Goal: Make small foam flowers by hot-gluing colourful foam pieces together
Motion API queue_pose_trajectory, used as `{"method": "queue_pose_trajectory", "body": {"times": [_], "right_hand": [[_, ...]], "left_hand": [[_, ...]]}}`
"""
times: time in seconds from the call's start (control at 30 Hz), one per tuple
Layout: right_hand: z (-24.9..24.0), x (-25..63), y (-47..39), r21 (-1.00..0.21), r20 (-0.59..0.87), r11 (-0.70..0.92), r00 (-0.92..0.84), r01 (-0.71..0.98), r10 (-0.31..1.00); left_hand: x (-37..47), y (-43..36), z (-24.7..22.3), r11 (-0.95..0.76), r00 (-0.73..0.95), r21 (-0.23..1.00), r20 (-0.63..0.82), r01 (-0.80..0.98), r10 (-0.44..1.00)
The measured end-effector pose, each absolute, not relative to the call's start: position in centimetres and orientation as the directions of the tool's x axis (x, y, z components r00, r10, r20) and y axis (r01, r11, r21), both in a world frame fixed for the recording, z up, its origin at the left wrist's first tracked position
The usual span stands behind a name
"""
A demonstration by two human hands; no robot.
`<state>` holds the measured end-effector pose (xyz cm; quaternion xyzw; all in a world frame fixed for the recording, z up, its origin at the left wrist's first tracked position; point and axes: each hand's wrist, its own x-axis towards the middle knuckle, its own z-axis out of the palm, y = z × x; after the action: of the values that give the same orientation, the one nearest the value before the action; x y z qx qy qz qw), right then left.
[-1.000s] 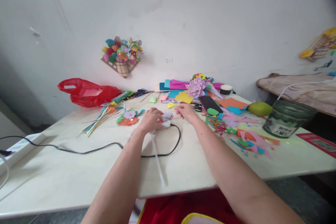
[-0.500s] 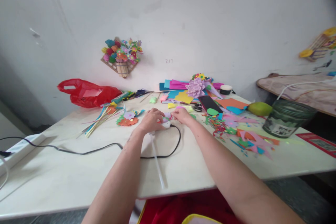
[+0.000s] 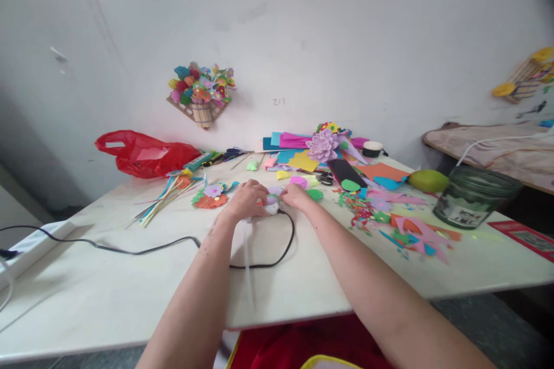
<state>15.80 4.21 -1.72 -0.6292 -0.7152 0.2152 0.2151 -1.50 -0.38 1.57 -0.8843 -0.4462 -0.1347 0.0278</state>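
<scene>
My left hand (image 3: 249,200) is closed around a small white glue gun (image 3: 272,208), its black cord leaving at the right end. A translucent glue stick (image 3: 248,268) trails from it toward the table's front edge. Close by on the right, my right hand (image 3: 295,196) has its fingers pinched at a lilac foam piece (image 3: 274,190); the fingertips are partly hidden. Some green shows between the two hands. Just behind my right hand lie a magenta foam piece (image 3: 298,181) and a green foam oval (image 3: 315,195).
Foam flowers (image 3: 210,194) and thin strips (image 3: 158,202) lie left, near a red plastic bag (image 3: 145,155). Right are foam scraps (image 3: 415,233), a phone (image 3: 346,174), scissors (image 3: 324,177), a green fruit (image 3: 428,180) and a glass jar (image 3: 474,199). The cord (image 3: 142,252) crosses the table.
The glue stick's free end has swung left, and the cord loop has shifted with it. My right hand has moved slightly down and closer to the glue gun, uncovering more of the magenta piece.
</scene>
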Motion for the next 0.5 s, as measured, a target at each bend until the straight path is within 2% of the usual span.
{"method": "queue_pose_trajectory", "body": {"times": [0.1,0.2,0.5], "right_hand": [[-1.59,15.26,4.33,-0.523,0.013,0.084,-0.091,0.848,0.996],[-1.83,15.05,4.66,-0.519,0.012,0.065,-0.068,0.852,0.998],[-2.54,15.68,5.0,-0.645,0.059,0.117,-0.104,0.755,0.993]], "left_hand": [[-1.31,-0.41,1.58,-0.589,0.557,0.068,0.251,0.805,0.791],[-1.17,-0.49,1.62,-0.587,0.554,0.075,0.255,0.806,0.793],[-1.21,-0.42,1.42,-0.587,0.549,0.063,0.289,0.807,0.784]]}}
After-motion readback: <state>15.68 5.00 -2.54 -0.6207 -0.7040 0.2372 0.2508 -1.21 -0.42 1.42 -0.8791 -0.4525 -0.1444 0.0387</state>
